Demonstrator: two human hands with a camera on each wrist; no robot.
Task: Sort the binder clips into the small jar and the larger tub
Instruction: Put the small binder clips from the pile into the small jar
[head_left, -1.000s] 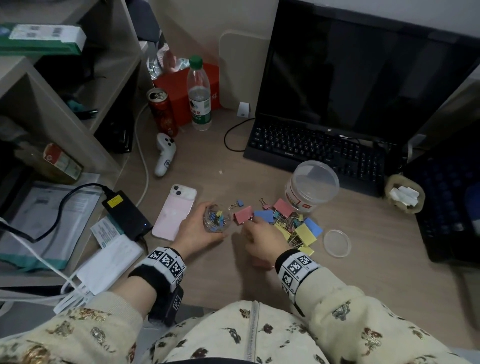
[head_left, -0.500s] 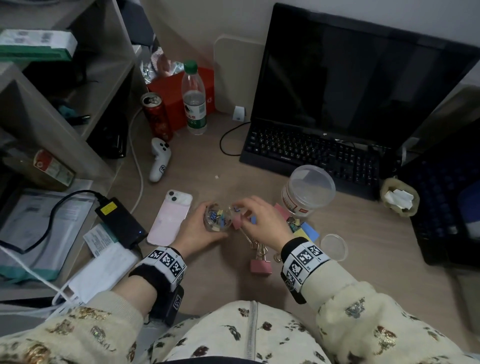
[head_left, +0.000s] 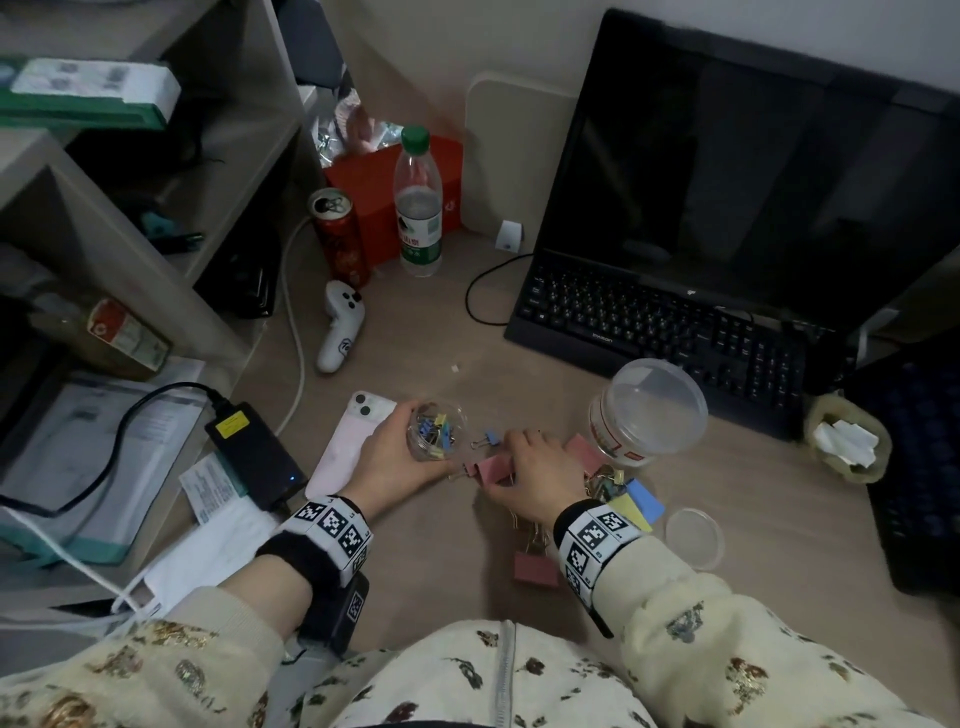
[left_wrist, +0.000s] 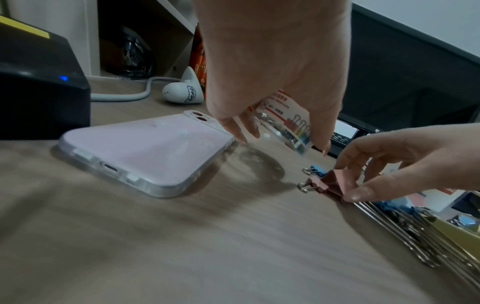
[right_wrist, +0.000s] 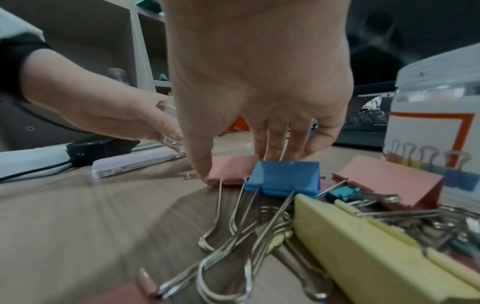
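Observation:
My left hand (head_left: 410, 447) grips the small clear jar (head_left: 436, 428), tilted, with several small coloured clips inside; the left wrist view shows the jar (left_wrist: 285, 131) raised off the desk. Just right of it, my right hand (head_left: 501, 475) pinches a large pink binder clip (head_left: 493, 467) lying on the desk, thumb on one side and fingers on the other (left_wrist: 332, 181). A small blue clip (head_left: 489, 439) lies beside it. The larger tub (head_left: 649, 410) stands to the right with a lid on it. A pile of big clips (right_wrist: 363, 236) lies under my right wrist.
A pink phone (head_left: 348, 447) lies left of the jar, a black charger (head_left: 254, 452) beyond it. A small round lid (head_left: 693, 538) sits right of the pile. Keyboard (head_left: 649, 327), monitor, bottle (head_left: 417, 208), can and white controller (head_left: 340, 332) stand behind.
My right hand went from the pile up to the jar's mouth, then came back down onto the pink clip beside the jar. The left hand kept hold of the jar.

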